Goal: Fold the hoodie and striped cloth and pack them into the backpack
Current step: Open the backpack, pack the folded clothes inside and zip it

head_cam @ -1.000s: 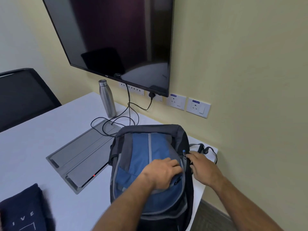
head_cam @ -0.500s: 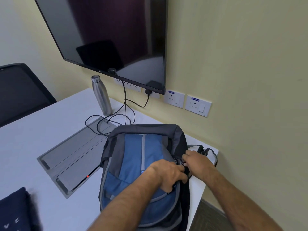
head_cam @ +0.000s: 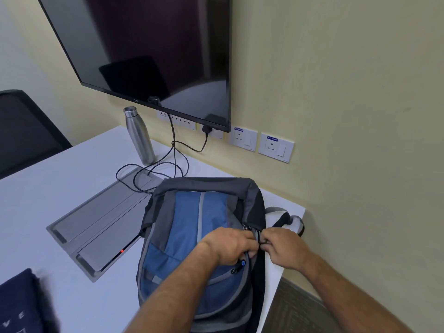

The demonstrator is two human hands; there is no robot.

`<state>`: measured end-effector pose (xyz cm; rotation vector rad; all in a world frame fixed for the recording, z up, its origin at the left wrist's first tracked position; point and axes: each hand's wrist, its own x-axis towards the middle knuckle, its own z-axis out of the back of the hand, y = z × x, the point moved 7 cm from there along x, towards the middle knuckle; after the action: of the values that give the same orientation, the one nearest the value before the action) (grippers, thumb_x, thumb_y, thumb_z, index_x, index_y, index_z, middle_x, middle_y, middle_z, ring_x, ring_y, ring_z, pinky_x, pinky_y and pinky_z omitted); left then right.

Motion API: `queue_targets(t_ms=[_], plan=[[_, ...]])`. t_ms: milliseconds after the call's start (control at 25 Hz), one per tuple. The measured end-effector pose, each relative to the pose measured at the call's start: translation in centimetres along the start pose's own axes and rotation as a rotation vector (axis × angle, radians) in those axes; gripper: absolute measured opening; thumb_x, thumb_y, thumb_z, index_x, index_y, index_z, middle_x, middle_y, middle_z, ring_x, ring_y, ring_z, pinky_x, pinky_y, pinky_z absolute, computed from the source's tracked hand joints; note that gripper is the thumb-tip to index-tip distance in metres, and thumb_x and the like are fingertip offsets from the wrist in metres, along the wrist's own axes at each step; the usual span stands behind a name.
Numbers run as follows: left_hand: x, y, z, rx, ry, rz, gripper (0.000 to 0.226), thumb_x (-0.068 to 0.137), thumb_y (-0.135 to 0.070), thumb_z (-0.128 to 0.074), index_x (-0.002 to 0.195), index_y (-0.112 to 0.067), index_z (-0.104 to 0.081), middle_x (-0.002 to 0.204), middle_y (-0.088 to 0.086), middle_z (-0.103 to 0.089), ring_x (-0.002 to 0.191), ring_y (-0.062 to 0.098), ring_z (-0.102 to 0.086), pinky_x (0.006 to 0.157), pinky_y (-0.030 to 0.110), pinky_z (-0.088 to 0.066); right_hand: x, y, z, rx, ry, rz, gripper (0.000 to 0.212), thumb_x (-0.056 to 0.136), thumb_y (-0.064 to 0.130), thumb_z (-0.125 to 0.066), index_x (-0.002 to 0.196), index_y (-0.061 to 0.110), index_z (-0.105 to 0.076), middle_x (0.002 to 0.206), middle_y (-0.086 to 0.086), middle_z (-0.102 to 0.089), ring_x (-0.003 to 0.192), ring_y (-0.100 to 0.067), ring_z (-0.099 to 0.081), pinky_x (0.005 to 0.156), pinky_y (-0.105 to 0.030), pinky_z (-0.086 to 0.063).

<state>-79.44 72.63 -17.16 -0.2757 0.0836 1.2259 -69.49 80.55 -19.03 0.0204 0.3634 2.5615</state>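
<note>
Yellow wall behind, television point(head_cam: 153, 51) mounted; white table point(head_cam: 60, 188) bearing steel bottle point(head_cam: 139, 135) and grey floor-box lid point(head_cam: 101, 222); your backpack point(head_cam: 192, 219), blue and grey, lies at the table's right edge; your left hand point(head_cam: 230, 246) grips its fabric beside the zip; your right hand point(head_cam: 283, 248) pinches the zip pull; navy hoodie point(head_cam: 19, 306) folded at lower left.

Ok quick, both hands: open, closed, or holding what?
Left hand: fingers curled, gripping the backpack fabric beside the zipper.
Right hand: pinching a zipper pull on the backpack's side.
</note>
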Motion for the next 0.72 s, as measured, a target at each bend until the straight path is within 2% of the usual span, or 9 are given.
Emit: queue_targets(t_ms=[120,240,440,560,720], plan=[[-1.2,0.2,0.3,-0.043,-0.067,0.061,0.017,0.096,-0.016,-0.055,0.107,-0.029,-0.055,0.118,-0.008,-0.050,0.085,0.027,-0.059,0.061,0.037,-0.038,-2.2,0.9,-0.9,0.082,-0.027,0.043,0.008,0.088,0.030,-0.059,0.086,0.022,-0.057,0.080,0.016,-0.048,0.076,-0.006,-0.046,0.065,-0.021,-0.036],[-2.0,0.0,0.8,-0.046,-0.085,0.120,0.017,0.097,-0.015,-0.053,0.108,-0.028,-0.054,0.126,-0.007,-0.048,0.075,0.023,-0.048,0.062,0.037,-0.036,-4.0,2.0,-1.2,0.112,-0.036,0.087,0.009,0.087,0.032,-0.060,0.084,0.023,-0.059,0.075,0.019,-0.047,0.069,0.000,-0.043,0.062,-0.011,-0.030],[-2.7,-0.5,0.7,-0.018,-0.097,0.187,0.023,0.095,-0.014,-0.057,0.108,-0.030,-0.047,0.128,-0.003,-0.046,0.075,0.024,-0.050,0.062,0.040,-0.041,-6.1,3.5,-1.0,0.147,-0.038,0.093,0.010,0.085,0.034,-0.061,0.082,0.024,-0.059,0.070,0.021,-0.046,0.065,0.005,-0.045,0.061,-0.012,-0.032],[-3.1,-0.7,0.6,-0.006,-0.090,0.214,0.025,0.095,-0.011,-0.055,0.110,-0.030,-0.047,0.129,-0.001,-0.046,0.084,0.031,-0.059,0.065,0.043,-0.047,-7.1,3.7,-0.7,0.191,-0.037,0.075,0.010,0.084,0.035,-0.061,0.081,0.026,-0.060,0.069,0.020,-0.049,0.065,0.000,-0.049,0.060,-0.017,-0.039],[-3.6,-0.9,0.9,0.018,-0.089,0.267,0.023,0.098,-0.012,-0.050,0.115,-0.029,-0.048,0.131,0.002,-0.047,0.089,0.034,-0.062,0.066,0.044,-0.047,-7.8,4.1,0.1,0.240,-0.037,0.077,0.009,0.084,0.033,-0.063,0.078,0.027,-0.060,0.067,0.020,-0.052,0.065,-0.005,-0.053,0.059,-0.017,-0.040]])
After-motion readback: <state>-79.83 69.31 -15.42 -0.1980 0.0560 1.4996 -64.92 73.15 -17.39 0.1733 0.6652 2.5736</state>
